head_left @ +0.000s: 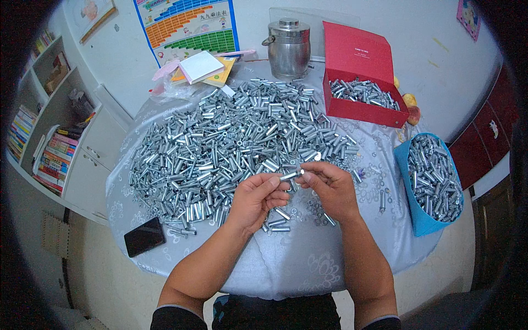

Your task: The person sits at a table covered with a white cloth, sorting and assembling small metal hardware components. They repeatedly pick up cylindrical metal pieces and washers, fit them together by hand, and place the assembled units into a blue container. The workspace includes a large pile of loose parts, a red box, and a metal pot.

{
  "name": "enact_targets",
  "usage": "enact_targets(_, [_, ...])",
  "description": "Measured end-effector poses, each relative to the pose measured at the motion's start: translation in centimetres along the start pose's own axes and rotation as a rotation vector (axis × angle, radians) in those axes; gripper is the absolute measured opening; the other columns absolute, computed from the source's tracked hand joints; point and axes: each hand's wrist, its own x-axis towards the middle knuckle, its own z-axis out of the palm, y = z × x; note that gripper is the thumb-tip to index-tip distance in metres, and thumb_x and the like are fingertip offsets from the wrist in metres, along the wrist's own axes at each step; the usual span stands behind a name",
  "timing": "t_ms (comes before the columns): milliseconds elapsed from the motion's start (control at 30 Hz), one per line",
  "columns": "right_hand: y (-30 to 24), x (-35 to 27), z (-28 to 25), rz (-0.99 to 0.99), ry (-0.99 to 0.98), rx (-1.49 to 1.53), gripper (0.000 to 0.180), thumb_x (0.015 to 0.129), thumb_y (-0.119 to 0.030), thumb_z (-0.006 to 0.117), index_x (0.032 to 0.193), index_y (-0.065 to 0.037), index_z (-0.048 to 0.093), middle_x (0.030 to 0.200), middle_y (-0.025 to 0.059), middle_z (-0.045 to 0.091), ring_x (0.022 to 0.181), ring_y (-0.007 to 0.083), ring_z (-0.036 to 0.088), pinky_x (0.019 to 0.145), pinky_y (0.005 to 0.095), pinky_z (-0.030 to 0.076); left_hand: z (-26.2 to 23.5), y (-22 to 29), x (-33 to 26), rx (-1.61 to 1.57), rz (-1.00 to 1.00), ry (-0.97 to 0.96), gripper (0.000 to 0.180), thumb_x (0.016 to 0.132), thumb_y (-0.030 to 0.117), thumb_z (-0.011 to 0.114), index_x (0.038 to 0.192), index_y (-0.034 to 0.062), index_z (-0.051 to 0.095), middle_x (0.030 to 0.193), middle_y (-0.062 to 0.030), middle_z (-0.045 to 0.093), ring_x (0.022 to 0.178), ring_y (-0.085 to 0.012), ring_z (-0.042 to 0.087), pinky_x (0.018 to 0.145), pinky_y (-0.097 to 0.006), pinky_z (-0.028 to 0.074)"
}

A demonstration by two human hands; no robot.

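Over the near edge of a big heap of metal sleeves and bolts, both hands meet at one shiny metal sleeve anchor. My left hand pinches its left end between thumb and fingers. At its other end, the thumb and forefinger of my right hand close on the small end piece, partly hidden by the fingertips. The anchor lies nearly level, its right end slightly higher. Loose sleeves and small washers lie on the tablecloth just below and beside the hands.
A silvery patterned cloth covers the round table. A blue bin of anchors stands right; an open red box holds more behind. A metal pot, notepads and plastic bag stand at the back. A black phone lies left.
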Motion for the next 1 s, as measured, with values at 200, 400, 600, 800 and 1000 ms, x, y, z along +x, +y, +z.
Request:
enact_targets(200, [0.3, -0.1, -0.1, 0.004, -0.009, -0.117, 0.016, 0.091, -0.01, 0.059, 0.102, 0.002, 0.062, 0.084, 0.0086, 0.067, 0.076, 0.0145, 0.065, 0.068, 0.0265, 0.052, 0.0, 0.0, 0.1, 0.011, 0.008, 0.005, 0.021, 0.093, 0.012, 0.058, 0.106, -0.0039, 0.061, 0.09, -0.0144, 0.069, 0.075, -0.0193, 0.07, 0.066, -0.028, 0.06])
enact_targets(400, [0.6, -0.1, -0.1, -0.078, 0.016, -0.314, 0.019, 0.093, -0.02, 0.057, 0.091, -0.001, 0.061, 0.07, 0.0078, 0.062, 0.062, 0.0142, 0.06, 0.058, 0.0294, 0.048, 0.1, 0.1, 0.0, 0.034, 0.003, 0.009, 0.02, 0.092, 0.01, 0.059, 0.105, -0.0044, 0.062, 0.09, -0.0154, 0.069, 0.073, -0.0194, 0.069, 0.065, -0.028, 0.059])
enact_targets(600, [0.5, -0.2, -0.4, 0.113, 0.006, -0.43, 0.023, 0.094, -0.023, 0.056, 0.088, -0.002, 0.061, 0.068, 0.0076, 0.061, 0.06, 0.0138, 0.057, 0.057, 0.0302, 0.046, 0.8, 0.3, -0.3, 0.148, 0.031, 0.013, 0.019, 0.091, 0.007, 0.059, 0.105, -0.0053, 0.062, 0.09, -0.0157, 0.068, 0.073, -0.02, 0.068, 0.065, -0.029, 0.059])
enact_targets(800, [0.4, -0.3, 0.5, -0.018, 0.059, -0.182, 0.025, 0.093, -0.024, 0.057, 0.082, -0.002, 0.061, 0.07, 0.0065, 0.061, 0.061, 0.0125, 0.056, 0.056, 0.03, 0.044, 0.6, -0.1, -0.1, 0.133, 0.027, 0.046, 0.02, 0.092, 0.01, 0.059, 0.106, -0.004, 0.062, 0.088, -0.0143, 0.068, 0.071, -0.0196, 0.068, 0.064, -0.03, 0.058])
enact_targets(1000, [0.6, -0.2, -0.6, 0.069, -0.089, -0.3, 0.019, 0.091, -0.021, 0.06, 0.091, -0.001, 0.06, 0.072, 0.004, 0.059, 0.063, 0.0117, 0.055, 0.058, 0.0279, 0.045, 0.8, 0.2, -0.2, 0.139, 0.038, 0.062, 0.021, 0.092, 0.01, 0.058, 0.107, -0.004, 0.061, 0.088, -0.014, 0.068, 0.07, -0.0189, 0.067, 0.063, -0.03, 0.058])
